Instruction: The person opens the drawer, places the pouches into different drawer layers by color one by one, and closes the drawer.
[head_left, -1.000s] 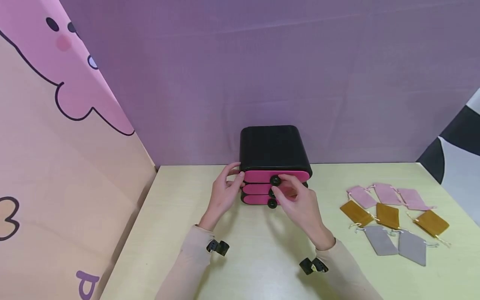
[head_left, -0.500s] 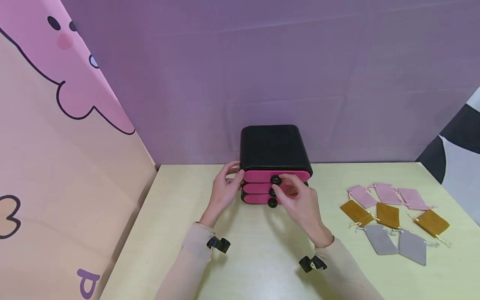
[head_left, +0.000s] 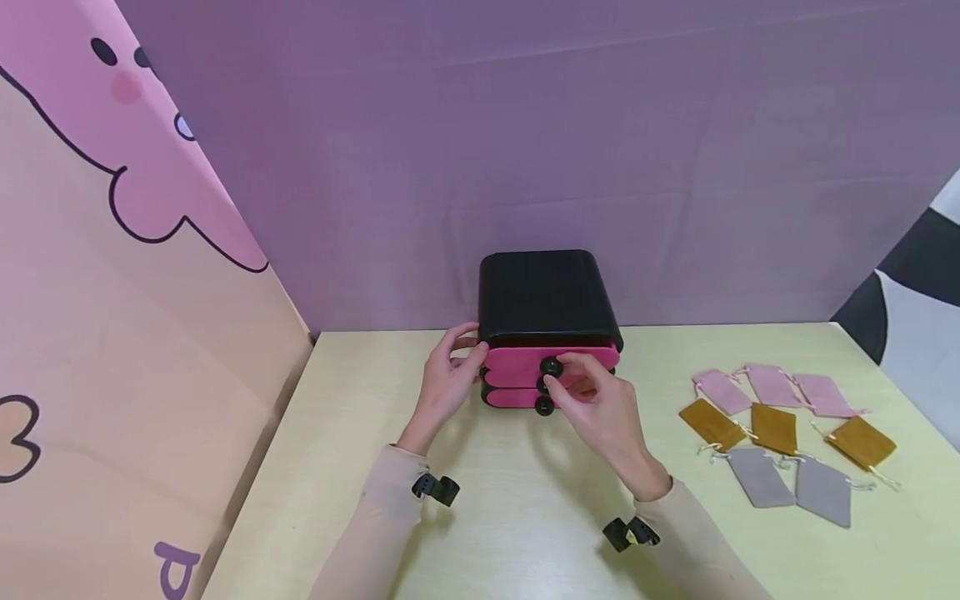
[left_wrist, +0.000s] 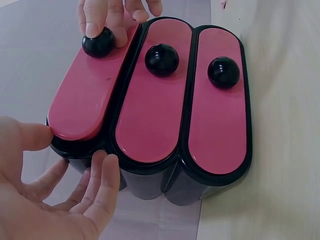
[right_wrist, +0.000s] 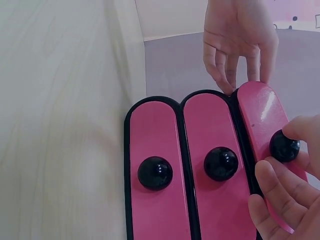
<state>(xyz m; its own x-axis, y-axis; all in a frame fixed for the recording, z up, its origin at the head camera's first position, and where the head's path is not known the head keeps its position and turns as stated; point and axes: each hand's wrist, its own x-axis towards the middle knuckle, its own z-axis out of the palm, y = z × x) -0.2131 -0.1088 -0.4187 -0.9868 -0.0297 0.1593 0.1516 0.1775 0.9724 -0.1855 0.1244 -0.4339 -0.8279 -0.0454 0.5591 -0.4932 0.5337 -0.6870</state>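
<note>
Black drawer box [head_left: 549, 292] sits at the table's [head_left: 525, 517] back edge against the purple backdrop [head_left: 525, 125]. Right hand [head_left: 603, 417] pinches the top drawer's knob [head_left: 551, 366]; top drawer [head_left: 551, 361] looks slightly pulled out, hard to confirm from the head view. Left hand [head_left: 446, 387], fingers loosely spread, braces the box's left side. Pouches [head_left: 780, 433] lie well apart to the right, nothing blocking. The left wrist view shows the thumb [left_wrist: 30, 136] touching the drawer end; the right wrist view shows two lower knobs [right_wrist: 155, 172] untouched.
</note>
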